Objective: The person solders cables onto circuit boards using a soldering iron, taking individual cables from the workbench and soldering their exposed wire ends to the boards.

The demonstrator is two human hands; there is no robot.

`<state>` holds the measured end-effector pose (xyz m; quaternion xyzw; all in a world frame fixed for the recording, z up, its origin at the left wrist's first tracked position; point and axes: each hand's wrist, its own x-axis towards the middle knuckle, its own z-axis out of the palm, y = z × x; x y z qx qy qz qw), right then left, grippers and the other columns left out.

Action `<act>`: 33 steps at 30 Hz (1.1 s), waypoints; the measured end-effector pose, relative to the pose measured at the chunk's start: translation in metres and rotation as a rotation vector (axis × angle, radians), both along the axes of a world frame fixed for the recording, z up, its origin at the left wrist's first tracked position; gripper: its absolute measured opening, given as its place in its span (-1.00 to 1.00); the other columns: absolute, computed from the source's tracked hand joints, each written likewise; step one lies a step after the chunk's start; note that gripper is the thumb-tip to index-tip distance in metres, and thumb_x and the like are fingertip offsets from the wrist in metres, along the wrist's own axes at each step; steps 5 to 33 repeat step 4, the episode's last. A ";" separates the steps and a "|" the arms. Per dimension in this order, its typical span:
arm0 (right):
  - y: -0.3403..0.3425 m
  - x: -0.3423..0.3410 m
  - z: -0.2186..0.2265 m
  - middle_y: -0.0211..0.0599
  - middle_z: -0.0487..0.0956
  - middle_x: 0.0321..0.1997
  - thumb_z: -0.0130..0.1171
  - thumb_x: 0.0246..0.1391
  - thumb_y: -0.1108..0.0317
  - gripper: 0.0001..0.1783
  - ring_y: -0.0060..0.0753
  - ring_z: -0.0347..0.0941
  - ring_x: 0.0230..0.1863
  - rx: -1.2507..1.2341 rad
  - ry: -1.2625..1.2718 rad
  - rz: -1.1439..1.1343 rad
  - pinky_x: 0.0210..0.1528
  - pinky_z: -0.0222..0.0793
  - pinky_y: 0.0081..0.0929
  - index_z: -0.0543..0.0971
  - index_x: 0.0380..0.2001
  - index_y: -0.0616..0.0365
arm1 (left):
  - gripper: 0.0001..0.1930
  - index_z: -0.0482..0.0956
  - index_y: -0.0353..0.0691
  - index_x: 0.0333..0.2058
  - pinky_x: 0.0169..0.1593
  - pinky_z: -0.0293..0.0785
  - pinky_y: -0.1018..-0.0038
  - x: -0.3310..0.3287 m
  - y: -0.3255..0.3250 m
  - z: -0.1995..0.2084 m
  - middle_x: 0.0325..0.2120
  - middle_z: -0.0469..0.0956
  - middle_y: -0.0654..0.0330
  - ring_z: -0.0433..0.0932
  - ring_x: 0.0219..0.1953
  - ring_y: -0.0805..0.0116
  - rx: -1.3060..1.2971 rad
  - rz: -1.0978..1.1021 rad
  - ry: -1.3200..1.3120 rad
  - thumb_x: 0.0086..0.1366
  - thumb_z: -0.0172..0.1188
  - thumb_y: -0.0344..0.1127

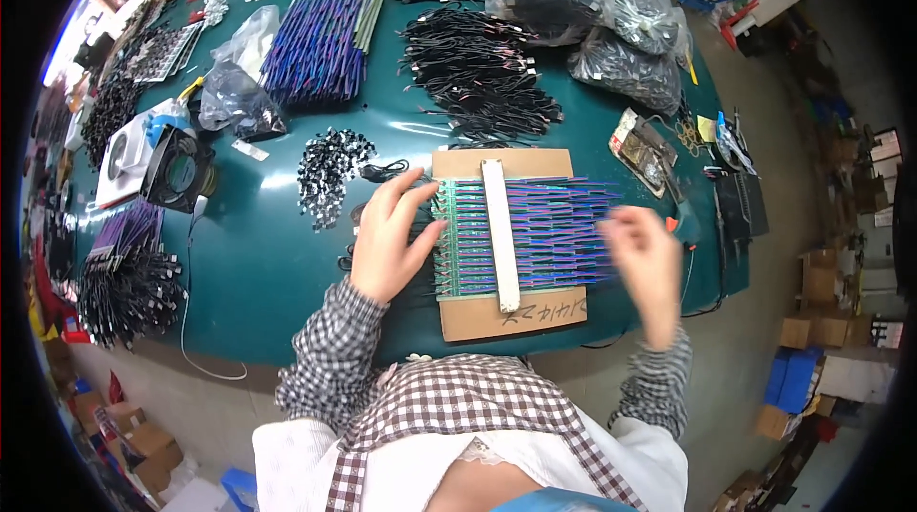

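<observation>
A green circuit-board panel (pixel 445 268) lies on a piece of cardboard (pixel 516 319) in front of me. Rows of thin blue and purple wires (pixel 559 235) run rightward from it, and a long white bar (pixel 500 235) lies across them. At the panel's left edge is my left hand (pixel 390 235), its fingers spread, with no object visible in it. My right hand (pixel 645 249) hovers by the loose wire ends on the right, slightly blurred. Its fingers are curled together, and whatever they may hold is too small to make out.
Small black-and-white parts (pixel 330 178) lie in a pile to the left, near a black fan (pixel 180 168). Farther back are bundled wired boards (pixel 320 39), black cables (pixel 478 73) and plastic bags (pixel 626 68). A soldering tray (pixel 640 149) stands at right.
</observation>
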<state>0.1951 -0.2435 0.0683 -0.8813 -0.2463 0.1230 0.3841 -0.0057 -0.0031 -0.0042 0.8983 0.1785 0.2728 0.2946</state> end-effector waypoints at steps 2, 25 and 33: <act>0.042 -0.036 -0.017 -0.19 0.63 -0.23 0.42 -0.03 -0.06 -0.34 -0.33 0.59 -0.35 -0.241 -0.154 0.258 -0.30 0.52 -0.35 0.55 0.01 0.19 | -0.43 0.41 -0.16 0.18 0.34 0.13 0.01 0.013 0.007 -0.018 0.21 0.34 0.00 0.24 0.33 0.00 0.025 -0.033 0.074 0.22 0.32 -0.16; 0.060 -0.048 -0.049 -0.22 0.61 -0.05 0.44 -0.09 -0.13 -0.14 -0.21 0.63 -0.23 -0.419 -0.357 0.396 -0.23 0.55 -0.26 0.42 0.21 0.09 | -0.39 0.37 -0.16 0.23 0.35 0.06 -0.14 0.022 0.005 -0.026 0.23 0.33 -0.04 0.23 0.35 0.01 0.097 0.020 0.327 0.25 0.31 -0.11; 0.060 -0.048 -0.049 -0.22 0.61 -0.05 0.44 -0.09 -0.13 -0.14 -0.21 0.63 -0.23 -0.419 -0.357 0.396 -0.23 0.55 -0.26 0.42 0.21 0.09 | -0.39 0.37 -0.16 0.23 0.35 0.06 -0.14 0.022 0.005 -0.026 0.23 0.33 -0.04 0.23 0.35 0.01 0.097 0.020 0.327 0.25 0.31 -0.11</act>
